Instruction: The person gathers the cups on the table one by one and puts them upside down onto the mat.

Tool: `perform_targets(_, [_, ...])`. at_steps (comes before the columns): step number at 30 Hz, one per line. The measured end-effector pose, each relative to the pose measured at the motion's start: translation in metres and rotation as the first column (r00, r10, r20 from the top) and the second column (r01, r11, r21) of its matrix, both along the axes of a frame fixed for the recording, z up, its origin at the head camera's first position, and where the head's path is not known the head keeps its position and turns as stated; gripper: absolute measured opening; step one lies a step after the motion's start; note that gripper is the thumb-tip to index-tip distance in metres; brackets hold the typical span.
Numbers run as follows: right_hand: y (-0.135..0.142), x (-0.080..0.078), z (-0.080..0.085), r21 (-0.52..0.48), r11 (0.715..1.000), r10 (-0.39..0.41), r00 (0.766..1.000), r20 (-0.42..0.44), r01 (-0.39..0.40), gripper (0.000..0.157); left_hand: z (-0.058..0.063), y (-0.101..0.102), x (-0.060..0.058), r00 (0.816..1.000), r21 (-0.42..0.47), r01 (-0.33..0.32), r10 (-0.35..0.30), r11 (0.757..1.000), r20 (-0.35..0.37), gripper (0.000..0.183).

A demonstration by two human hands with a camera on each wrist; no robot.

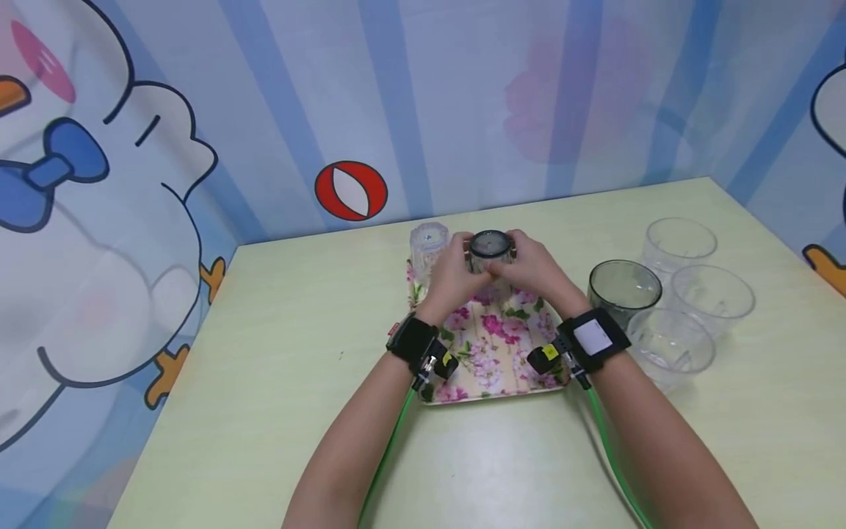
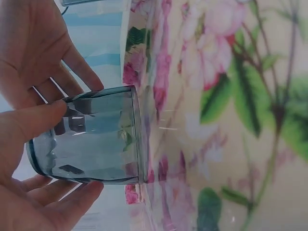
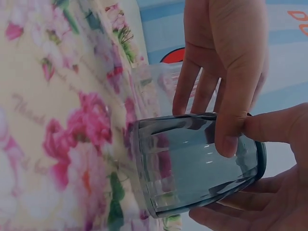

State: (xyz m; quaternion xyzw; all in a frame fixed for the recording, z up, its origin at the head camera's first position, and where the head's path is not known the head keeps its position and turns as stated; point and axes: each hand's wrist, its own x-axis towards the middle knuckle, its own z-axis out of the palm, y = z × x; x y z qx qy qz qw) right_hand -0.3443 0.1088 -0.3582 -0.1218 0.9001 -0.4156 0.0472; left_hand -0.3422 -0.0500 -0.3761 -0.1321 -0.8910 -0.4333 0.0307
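Both my hands hold a grey-tinted drinking glass [image 1: 490, 248] over the back part of a floral tray [image 1: 492, 360]. The glass is upside down, base up, its rim facing the tray. My left hand [image 1: 452, 275] grips its left side, and my right hand [image 1: 537, 272] grips the right. Thumbs lie on the near face, with fingers around the sides. Pale see-through streaks show just under the rim of the tinted glass [image 2: 91, 137] in the left wrist view. Beside my left hand, an upturned clear glass [image 1: 428, 241] stands at the tray's back left corner.
To the right of the tray stands another grey-tinted glass [image 1: 624, 290], close by my right wrist. Three clear glasses cluster around it, including one at the back [image 1: 679, 239]. A patterned cloth backdrop [image 1: 463, 110] rises behind the pale table [image 1: 277, 353]. Green cables [image 1: 611, 441] trail from both wrists.
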Motion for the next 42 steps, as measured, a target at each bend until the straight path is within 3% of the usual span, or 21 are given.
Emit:
perform_targets(16, [0.002,-0.007,-0.010,0.020,0.998,-0.062,0.998,0.005,0.062,0.067,-0.007,0.004,-0.013,0.997,-0.007,0.053,-0.054,0.999,-0.050,0.064])
perform_targets(26, [0.004,-0.016,-0.011,-0.041,0.996,-0.079,0.997,0.018,0.080,0.066,-0.006,0.009,-0.019,0.998,-0.026,0.037,-0.038,0.999,-0.058,0.066])
perform_targets(42, [0.007,-0.021,-0.012,-0.038,0.994,-0.106,0.994,0.011,0.106,0.065,-0.007,0.017,-0.025,0.998,-0.020,0.008,-0.009,1.000,-0.061,0.065])
